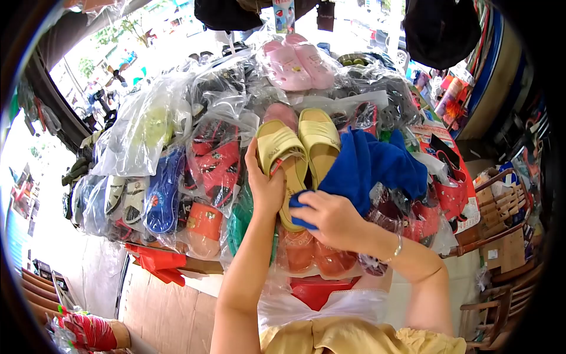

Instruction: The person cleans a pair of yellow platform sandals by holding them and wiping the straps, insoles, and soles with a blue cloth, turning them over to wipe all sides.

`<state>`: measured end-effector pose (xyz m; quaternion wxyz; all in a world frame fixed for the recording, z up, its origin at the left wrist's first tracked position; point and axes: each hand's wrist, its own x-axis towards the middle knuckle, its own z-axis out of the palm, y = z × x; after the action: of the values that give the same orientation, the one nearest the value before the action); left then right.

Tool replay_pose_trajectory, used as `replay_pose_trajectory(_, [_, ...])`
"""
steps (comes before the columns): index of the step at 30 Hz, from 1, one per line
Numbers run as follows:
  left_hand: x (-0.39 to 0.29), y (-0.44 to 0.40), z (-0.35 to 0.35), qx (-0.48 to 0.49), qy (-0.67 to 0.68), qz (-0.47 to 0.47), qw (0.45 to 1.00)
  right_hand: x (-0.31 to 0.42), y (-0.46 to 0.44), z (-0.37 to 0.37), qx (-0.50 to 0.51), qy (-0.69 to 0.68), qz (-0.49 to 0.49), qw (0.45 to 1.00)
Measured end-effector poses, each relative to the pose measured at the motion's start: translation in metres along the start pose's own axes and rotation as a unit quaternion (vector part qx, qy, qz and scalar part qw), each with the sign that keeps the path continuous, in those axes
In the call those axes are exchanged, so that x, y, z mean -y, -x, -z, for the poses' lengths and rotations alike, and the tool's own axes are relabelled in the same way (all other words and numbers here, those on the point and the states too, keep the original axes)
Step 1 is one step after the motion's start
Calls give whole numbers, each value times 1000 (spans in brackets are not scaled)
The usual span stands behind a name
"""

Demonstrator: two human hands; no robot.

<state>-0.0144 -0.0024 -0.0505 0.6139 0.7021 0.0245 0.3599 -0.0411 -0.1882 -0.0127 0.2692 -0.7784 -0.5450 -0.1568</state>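
A pair of yellow slide sandals lies side by side in front of me, toes pointing away. My left hand grips the left sandal along its outer side, with the thumb near the strap. In my right hand is a bunched corner of a blue cloth, pressed on the heel end of the left sandal. The rest of the cloth spreads right, covering part of the right sandal. A bracelet circles my right wrist.
Under and around the sandals is a heap of plastic-wrapped footwear, including pink clogs, a blue slipper and red sandals. Dark hats hang overhead. Wooden chairs stand at the right, and a spool of red cord at lower left.
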Motion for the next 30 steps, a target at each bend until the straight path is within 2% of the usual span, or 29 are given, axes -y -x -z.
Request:
replay_pose_trajectory(1, [0,-1,0,-3,0,-3,1000,5,4,2,3,3,8,1000])
replay_pose_trajectory(3, [2,0,0,3,-20,-14,1000,7,9,19,77,-78,14,994])
replay_pose_trajectory(5, [5,-1,-1,-5,-29,-19,999,1,0,28,16,-96,-23,995])
replay_pose_trajectory(6, [3,-1,-1,-2,-18,-18,1000,-2,-6,28,-44,-53,-30,997])
replay_pose_trajectory(7, [2,-1,-1,-1,-9,-18,1000,-7,-10,21,-63,-50,-16,997])
replay_pose_trajectory(9, [8,-2,-1,2,-20,-15,1000,1,-6,2,-4,-76,5,997])
replay_pose_trajectory(10, [15,-4,-1,-12,11,-20,1000,6,-4,6,40,-74,-4,996])
replay_pose_trajectory(11, [21,-4,-1,-28,42,-26,998,6,-5,13,40,-76,2,996])
replay_pose_trajectory(13, [17,-4,1,-18,72,-17,997,4,-9,28,160,-167,-17,973])
replay_pose_trajectory(15, [18,-5,1,-14,78,-4,997,-3,-21,23,11,-92,15,996])
replay_pose_trajectory(19, [29,-8,2,-24,92,-12,995,-1,-23,3,65,-37,84,994])
replay_pose_trajectory(20, [29,-6,1,-29,109,-8,994,2,-17,7,115,-67,74,988])
replay_pose_trajectory(21, [26,-6,2,-31,111,-10,993,3,-17,17,116,-64,77,988])
replay_pose_trajectory(23, [24,-6,1,-19,90,-12,996,2,-14,33,183,-165,55,968])
replay_pose_trajectory(25, [19,-4,1,-19,82,0,996,-16,-16,30,-8,-44,33,998])
replay_pose_trajectory(27, [21,-4,-1,-19,111,-12,994,-25,-5,20,57,31,-5,998])
replay_pose_trajectory(29, [21,-3,0,-17,78,3,997,-15,6,18,34,-11,-32,999])
replay_pose_trajectory(30, [18,-3,0,-17,72,0,997,-17,8,27,85,-36,-44,995])
